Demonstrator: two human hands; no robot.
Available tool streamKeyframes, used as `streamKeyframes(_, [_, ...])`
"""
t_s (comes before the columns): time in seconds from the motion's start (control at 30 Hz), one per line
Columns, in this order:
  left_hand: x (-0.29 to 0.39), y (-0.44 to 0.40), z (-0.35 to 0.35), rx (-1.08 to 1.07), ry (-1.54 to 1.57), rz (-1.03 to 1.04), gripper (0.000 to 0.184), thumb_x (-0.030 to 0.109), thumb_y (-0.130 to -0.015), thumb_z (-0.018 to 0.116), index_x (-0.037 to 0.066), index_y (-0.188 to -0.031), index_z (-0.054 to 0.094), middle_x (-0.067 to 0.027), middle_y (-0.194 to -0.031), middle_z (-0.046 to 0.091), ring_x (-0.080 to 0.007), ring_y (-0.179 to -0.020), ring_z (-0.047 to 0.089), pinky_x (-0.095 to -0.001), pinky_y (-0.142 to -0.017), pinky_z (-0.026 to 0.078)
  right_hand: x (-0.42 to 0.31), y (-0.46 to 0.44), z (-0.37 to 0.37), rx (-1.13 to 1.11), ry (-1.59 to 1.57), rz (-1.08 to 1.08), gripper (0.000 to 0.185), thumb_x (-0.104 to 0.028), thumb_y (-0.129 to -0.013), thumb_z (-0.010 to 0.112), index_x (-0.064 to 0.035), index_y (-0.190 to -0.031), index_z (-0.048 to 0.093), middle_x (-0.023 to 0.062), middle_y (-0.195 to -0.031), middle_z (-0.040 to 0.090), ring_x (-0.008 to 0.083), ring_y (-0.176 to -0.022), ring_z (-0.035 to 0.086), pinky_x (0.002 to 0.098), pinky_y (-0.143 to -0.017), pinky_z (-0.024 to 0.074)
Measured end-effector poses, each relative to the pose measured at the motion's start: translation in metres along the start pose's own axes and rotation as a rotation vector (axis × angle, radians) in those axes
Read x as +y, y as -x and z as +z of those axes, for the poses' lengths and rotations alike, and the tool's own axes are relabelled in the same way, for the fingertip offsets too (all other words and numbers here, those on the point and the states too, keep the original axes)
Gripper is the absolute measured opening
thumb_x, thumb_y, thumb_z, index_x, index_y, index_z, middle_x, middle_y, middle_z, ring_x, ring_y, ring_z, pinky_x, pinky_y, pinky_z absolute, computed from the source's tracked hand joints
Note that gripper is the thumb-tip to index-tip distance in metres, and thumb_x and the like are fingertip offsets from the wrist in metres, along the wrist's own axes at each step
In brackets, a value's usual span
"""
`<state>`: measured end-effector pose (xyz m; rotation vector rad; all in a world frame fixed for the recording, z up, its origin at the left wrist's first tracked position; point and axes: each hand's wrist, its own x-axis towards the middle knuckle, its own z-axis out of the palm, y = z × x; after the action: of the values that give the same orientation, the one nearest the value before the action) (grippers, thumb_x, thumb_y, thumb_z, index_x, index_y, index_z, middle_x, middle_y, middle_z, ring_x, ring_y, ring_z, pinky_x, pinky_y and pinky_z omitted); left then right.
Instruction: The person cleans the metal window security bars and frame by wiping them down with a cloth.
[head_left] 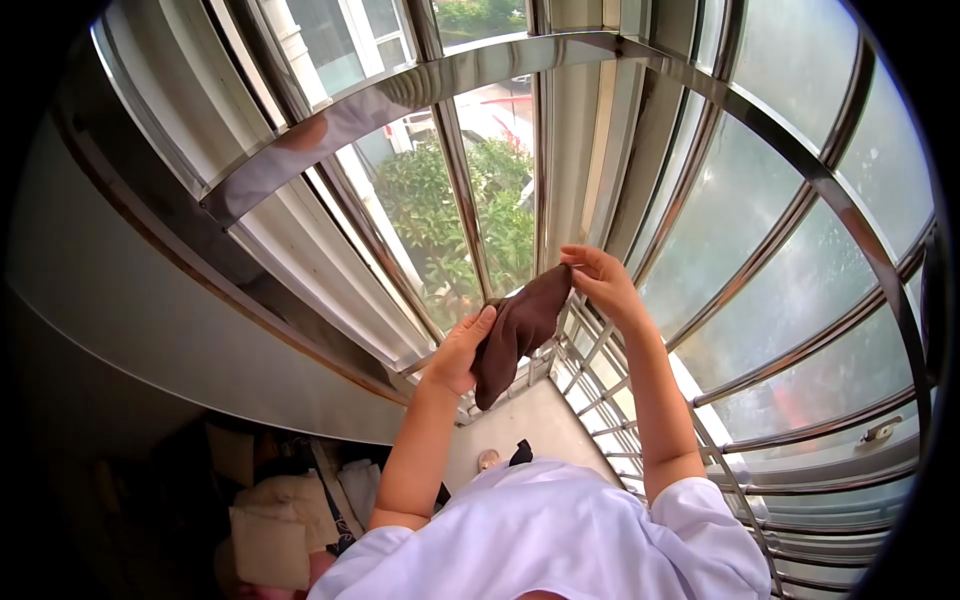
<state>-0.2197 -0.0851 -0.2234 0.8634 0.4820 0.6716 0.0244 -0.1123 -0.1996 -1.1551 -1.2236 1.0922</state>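
Left hand [458, 354]: grip grasping brown cloth [524, 324] at 9 o'clock | right hand [604, 285]: grip pinching 1 o'clock tip | metal bars [463, 200], 12 o'clock

The dark brown cloth [525, 325] is soft and limp, plain in colour, with creases and folds running along its length. It is held up in the air, slanting from lower left to upper right between the left hand [462, 350] and the right hand [598, 280]. Its upper end narrows to a tip at the right fingers; its lower end droops, rounded, beside the left palm.
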Motion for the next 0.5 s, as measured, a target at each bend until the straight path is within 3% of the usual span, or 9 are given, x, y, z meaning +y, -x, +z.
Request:
streamKeyframes(0.03, [-0.002,0.001,0.0,-0.004,0.129,0.027,0.046,0.04,-0.095,0.049,0.002,-0.12,0.053,-0.0078,-0.108,0.062,-0.0171,-0.098,0.06,-0.0297,-0.087,0.048,0.015,0.003,0.002,0.137,0.01,-0.051,0.029,-0.012,-0.088,0.055,0.0018,-0.114,0.057,0.0059,-0.096,0.063,0.0133,-0.093,0.058,0.0276,-0.083,0.046])
streamKeyframes(0.1, [0.0,0.006,0.0,-0.041,0.194,0.04,0.045,0.038,-0.095,0.049,0.003,-0.124,0.051,-0.0074,-0.114,0.06,-0.0181,-0.103,0.058,-0.032,-0.092,0.046,0.043,0.013,0.007,0.288,-0.028,-0.04,0.033,-0.014,-0.089,0.057,0.0007,-0.118,0.054,0.0077,-0.104,0.061,0.0146,-0.1,0.056,0.0287,-0.089,0.0435])
streamKeyframes(0.2, [-0.003,0.012,-0.007,-0.047,0.291,0.036,0.042,0.032,-0.096,0.049,0.004,-0.127,0.048,-0.0074,-0.121,0.058,-0.019,-0.11,0.055,-0.0341,-0.099,0.041,0.073,0.036,0.018,0.083,-0.193,0.187,0.046,-0.041,-0.094,0.051,0.0012,-0.108,0.061,0.0079,-0.098,0.063,0.0158,-0.094,0.057,0.0298,-0.088,0.0434])
streamKeyframes(0.27, [-0.005,0.016,-0.002,-0.023,0.085,0.011,0.041,0.031,-0.096,0.048,0.003,-0.127,0.049,-0.0079,-0.12,0.057,-0.018,-0.11,0.054,-0.0327,-0.098,0.041,0.076,0.049,0.034,-0.073,-0.228,0.301,0.058,-0.053,-0.092,0.047,0.0013,-0.106,0.062,0.0085,-0.097,0.063,0.0176,-0.092,0.058,0.0325,-0.087,0.0431])
streamKeyframes(0.3, [-0.012,0.016,-0.002,0.028,-0.008,-0.024,0.039,0.029,-0.097,0.048,0.001,-0.125,0.051,-0.0064,-0.117,0.058,-0.0154,-0.105,0.055,-0.0299,-0.095,0.042,0.088,0.054,0.042,-0.088,-0.159,0.259,0.063,-0.056,-0.091,0.045,0.0018,-0.11,0.061,0.0086,-0.099,0.064,0.0176,-0.09,0.058,0.0332,-0.088,0.0421])
streamKeyframes(0.4, [-0.026,0.022,-0.002,0.03,-0.259,-0.054,0.039,0.029,-0.097,0.048,0.0,-0.122,0.052,-0.0054,-0.107,0.061,-0.0133,-0.095,0.058,-0.0277,-0.087,0.046,0.081,0.062,0.063,-0.111,-0.214,0.193,0.045,-0.036,-0.09,0.06,0.0027,-0.113,0.06,0.0056,-0.098,0.064,0.011,-0.088,0.055,0.0271,-0.084,0.0428])
streamKeyframes(0.43, [-0.031,0.022,-0.005,0.049,-0.31,-0.006,0.038,0.029,-0.097,0.048,-0.002,-0.119,0.054,-0.0041,-0.103,0.062,-0.0117,-0.09,0.058,-0.0265,-0.084,0.046,0.083,0.064,0.064,-0.104,-0.217,0.196,0.045,-0.036,-0.09,0.06,0.0027,-0.113,0.06,0.0056,-0.098,0.064,0.011,-0.088,0.055,0.0271,-0.084,0.0428])
streamKeyframes(0.5, [-0.033,0.025,-0.01,0.108,-0.445,0.076,0.037,0.028,-0.098,0.048,-0.002,-0.118,0.054,-0.0041,-0.104,0.062,-0.0113,-0.09,0.057,-0.0261,-0.084,0.046,0.089,0.066,0.063,-0.037,-0.265,0.134,0.042,-0.019,-0.087,0.065,0.0013,-0.122,0.054,0.0033,-0.089,0.064,0.0087,-0.08,0.056,0.0242,-0.075,0.0444])
